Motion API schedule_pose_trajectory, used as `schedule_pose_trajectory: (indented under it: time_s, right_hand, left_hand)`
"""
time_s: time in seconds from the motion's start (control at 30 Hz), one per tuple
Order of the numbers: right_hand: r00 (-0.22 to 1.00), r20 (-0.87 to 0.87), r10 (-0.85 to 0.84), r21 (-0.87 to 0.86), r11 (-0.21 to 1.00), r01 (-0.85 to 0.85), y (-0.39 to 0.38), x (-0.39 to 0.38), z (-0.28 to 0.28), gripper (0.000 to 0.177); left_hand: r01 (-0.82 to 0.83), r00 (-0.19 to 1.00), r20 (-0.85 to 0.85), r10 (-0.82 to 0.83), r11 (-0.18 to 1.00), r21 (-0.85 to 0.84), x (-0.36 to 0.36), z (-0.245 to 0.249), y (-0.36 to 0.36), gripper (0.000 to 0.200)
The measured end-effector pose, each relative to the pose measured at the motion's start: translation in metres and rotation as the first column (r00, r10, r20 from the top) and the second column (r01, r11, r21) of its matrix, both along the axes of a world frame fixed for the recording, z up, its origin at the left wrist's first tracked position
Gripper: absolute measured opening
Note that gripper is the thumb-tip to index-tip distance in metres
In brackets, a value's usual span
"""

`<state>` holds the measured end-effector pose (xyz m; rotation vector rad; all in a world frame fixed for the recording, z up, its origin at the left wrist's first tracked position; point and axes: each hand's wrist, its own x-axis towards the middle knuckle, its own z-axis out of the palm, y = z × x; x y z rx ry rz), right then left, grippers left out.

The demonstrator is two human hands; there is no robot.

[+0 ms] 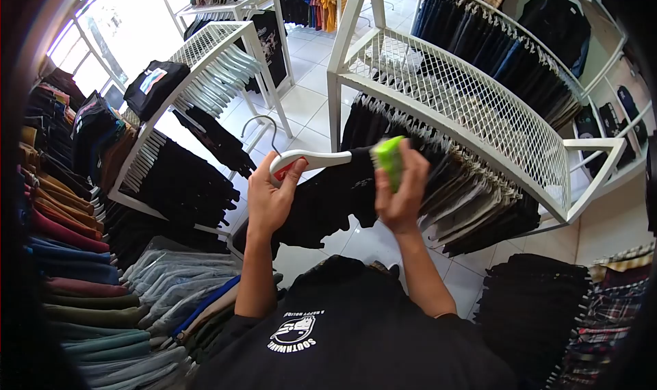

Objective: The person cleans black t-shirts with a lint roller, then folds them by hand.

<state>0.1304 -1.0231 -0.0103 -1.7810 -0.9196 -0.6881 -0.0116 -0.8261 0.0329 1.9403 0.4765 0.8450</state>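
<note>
My left hand (274, 191) is closed around the neck of a white hanger (328, 159) with a red label and a metal hook. From the hanger a black T-shirt (321, 205) hangs down in front of me, with a small faint print near its far side. My right hand (404, 188), slightly blurred, grips a bright green brush (389, 156). The brush is held up at the shirt's right shoulder and overlaps it in this view.
A white mesh-topped rack (452, 82) full of hanging trousers (472, 191) stands close on the right. To the left is another white rack (205, 48) with hangers and dark shirts. Packed rows of folded or hung clothes (89, 287) line my left side; checked shirts (602, 328) are at lower right.
</note>
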Motion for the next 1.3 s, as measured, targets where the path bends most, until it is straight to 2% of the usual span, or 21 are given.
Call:
schedule_pose_trajectory:
  time_s: [0.03, 0.1, 0.17, 0.2, 0.23, 0.3, 0.37, 0.5, 0.57, 0.63, 0.7, 0.77, 0.87, 0.97, 1.03, 1.07, 1.1, 1.17, 1.23, 1.27, 1.3]
  right_hand:
    - [0.997, 0.028, 0.067, -0.055, 0.996, -0.066, 0.005, -0.005, -0.007, 0.064]
    - [0.989, 0.148, -0.022, -0.036, 0.999, 0.028, 0.004, 0.016, -0.027, 0.062]
    - [0.958, 0.043, -0.284, 0.037, 0.958, 0.283, -0.005, 0.054, -0.053, 0.058]
    - [0.891, -0.284, -0.355, -0.060, 0.934, 0.353, -0.016, 0.066, -0.062, 0.056]
    - [0.878, -0.288, -0.383, -0.099, 0.924, 0.370, -0.031, 0.084, -0.079, 0.056]
    - [0.908, -0.102, -0.406, 0.016, 0.912, 0.409, -0.041, 0.081, -0.063, 0.055]
    - [0.951, -0.178, -0.253, 0.052, 0.963, 0.265, -0.031, 0.045, -0.018, 0.056]
    - [0.996, 0.005, 0.089, -0.084, 0.993, -0.088, -0.003, -0.005, 0.010, 0.056]
    - [0.993, 0.100, 0.063, -0.101, 0.994, -0.053, 0.003, 0.015, -0.017, 0.057]
    - [0.969, -0.090, -0.231, -0.011, 0.973, 0.231, -0.009, 0.053, -0.053, 0.056]
    - [0.877, -0.287, -0.386, -0.178, 0.921, 0.347, -0.034, 0.079, -0.077, 0.053]
    - [0.918, -0.218, -0.330, -0.043, 0.944, 0.328, -0.042, 0.073, -0.059, 0.052]
    - [0.974, -0.189, -0.122, 0.006, 0.992, 0.126, -0.028, 0.025, -0.005, 0.051]
    - [0.991, -0.079, 0.112, -0.109, 0.987, -0.121, -0.009, -0.009, 0.007, 0.057]
    - [0.996, -0.075, 0.050, -0.106, 0.993, -0.058, -0.008, 0.003, -0.013, 0.058]
    - [0.998, -0.070, -0.003, -0.111, 0.994, -0.005, -0.008, 0.015, -0.030, 0.058]
    - [0.983, -0.137, -0.124, -0.084, 0.990, 0.113, -0.012, 0.036, -0.054, 0.056]
    - [0.872, -0.353, -0.338, -0.277, 0.928, 0.248, -0.039, 0.067, -0.084, 0.053]
    - [0.896, -0.318, -0.309, -0.166, 0.949, 0.268, -0.053, 0.071, -0.070, 0.052]
    - [0.932, -0.242, -0.268, -0.105, 0.963, 0.250, -0.053, 0.067, -0.058, 0.052]
    - [0.931, -0.245, -0.270, -0.111, 0.962, 0.249, -0.050, 0.055, -0.035, 0.052]
  left_hand:
    - [0.012, 0.999, -0.047, -0.013, 1.000, -0.017, 0.001, 0.000, -0.002, 0.034]
    - [0.030, 0.999, -0.038, -0.030, 1.000, 0.008, -0.002, 0.002, -0.003, 0.034]
    - [-0.018, 1.000, 0.010, 0.018, 0.998, 0.055, -0.008, 0.001, 0.001, 0.035]
    - [-0.048, 0.998, 0.031, 0.047, 0.998, 0.036, -0.010, 0.002, 0.001, 0.034]
    - [-0.054, 0.998, 0.030, 0.053, 0.998, 0.033, -0.015, 0.000, 0.003, 0.034]
    - [-0.038, 0.998, 0.050, 0.037, 0.999, 0.016, -0.017, -0.003, 0.007, 0.032]
    - [-0.039, 0.997, 0.063, 0.037, 0.998, 0.041, -0.014, -0.002, 0.003, 0.031]
    - [-0.017, 1.000, -0.002, 0.017, 0.998, 0.062, -0.006, -0.004, -0.005, 0.034]
    - [-0.029, 0.999, -0.012, 0.030, 0.996, 0.086, -0.008, -0.001, -0.007, 0.036]
    - [-0.052, 0.998, -0.024, 0.055, 0.993, 0.110, -0.013, -0.007, -0.001, 0.034]
    - [-0.045, 0.998, 0.042, 0.042, 0.995, 0.084, -0.016, -0.009, 0.003, 0.032]
    - [-0.027, 1.000, 0.013, 0.026, 0.999, 0.026, -0.021, 0.001, 0.000, 0.028]
    - [0.179, 0.977, -0.104, -0.187, 0.980, -0.086, -0.023, -0.002, -0.002, 0.024]
    - [0.226, 0.962, -0.152, -0.228, 0.974, -0.032, -0.016, -0.003, -0.010, 0.022]
    - [0.217, 0.964, -0.153, -0.216, 0.976, -0.013, -0.016, -0.004, -0.012, 0.018]
    - [0.200, 0.970, -0.154, -0.187, 0.976, 0.080, -0.018, -0.005, -0.011, 0.017]
    - [0.178, 0.976, -0.152, -0.153, 0.969, 0.169, -0.021, -0.005, -0.011, 0.016]
    - [0.174, 0.979, -0.141, -0.147, 0.963, 0.204, -0.028, -0.007, -0.011, 0.017]
    - [0.200, 0.977, -0.139, -0.164, 0.931, 0.307, -0.033, -0.009, -0.008, 0.025]
    - [0.242, 0.961, -0.214, -0.177, 0.913, 0.330, -0.036, -0.014, -0.005, 0.044]
    - [0.244, 0.960, -0.218, -0.179, 0.914, 0.324, -0.037, -0.013, -0.006, 0.044]
